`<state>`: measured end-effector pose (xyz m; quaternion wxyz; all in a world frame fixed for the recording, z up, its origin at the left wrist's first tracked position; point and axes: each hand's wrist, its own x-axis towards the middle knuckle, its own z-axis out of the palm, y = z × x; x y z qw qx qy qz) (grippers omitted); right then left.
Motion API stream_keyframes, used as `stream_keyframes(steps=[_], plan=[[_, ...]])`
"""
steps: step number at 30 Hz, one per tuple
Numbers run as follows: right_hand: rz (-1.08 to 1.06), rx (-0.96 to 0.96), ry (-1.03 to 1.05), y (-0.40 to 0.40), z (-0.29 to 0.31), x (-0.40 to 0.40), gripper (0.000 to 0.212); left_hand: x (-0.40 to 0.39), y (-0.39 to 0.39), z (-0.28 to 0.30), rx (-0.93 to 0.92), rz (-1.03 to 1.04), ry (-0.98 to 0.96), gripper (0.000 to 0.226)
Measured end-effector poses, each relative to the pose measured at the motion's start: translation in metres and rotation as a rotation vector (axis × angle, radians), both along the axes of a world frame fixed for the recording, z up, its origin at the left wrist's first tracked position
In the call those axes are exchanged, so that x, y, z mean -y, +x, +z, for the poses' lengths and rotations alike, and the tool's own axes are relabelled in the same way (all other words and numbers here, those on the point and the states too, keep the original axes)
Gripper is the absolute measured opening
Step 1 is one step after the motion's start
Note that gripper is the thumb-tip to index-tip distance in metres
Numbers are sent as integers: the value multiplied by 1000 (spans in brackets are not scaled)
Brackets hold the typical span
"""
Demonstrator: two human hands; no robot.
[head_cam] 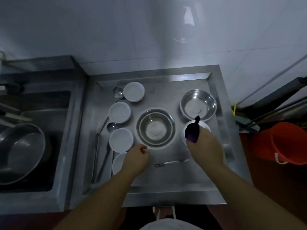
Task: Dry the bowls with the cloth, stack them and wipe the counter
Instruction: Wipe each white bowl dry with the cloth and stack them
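Early stage, by the look of it. Right hand (205, 146) grips a dark purple cloth (192, 131) pressed into a small white bowl (205, 126) near the steel worktop's (166, 183) right edge. Left hand (136, 159) is loosely curled, holding nothing. Four more white bowls (119, 112) sit unstacked along the left edge; nested steel bowls (156, 127) at centre, a lone steel bowl (198, 103) by the back right corner. Stacking and wiping remain.
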<state>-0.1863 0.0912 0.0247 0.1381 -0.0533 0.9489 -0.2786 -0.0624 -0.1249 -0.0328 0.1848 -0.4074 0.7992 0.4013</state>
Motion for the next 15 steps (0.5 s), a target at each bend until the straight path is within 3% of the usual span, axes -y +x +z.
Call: stream_keyframes(steps=[3,10,15], plan=[[144,-58,67,38,-5,29,19,32,39,-4,73,-77,-70,35],[406,30,248,112,-41,85,31,92,104,-21,175,-206,-126,48],[439,76,276,141,-57,108,28,106,116,-36,134,-190,-126,17]])
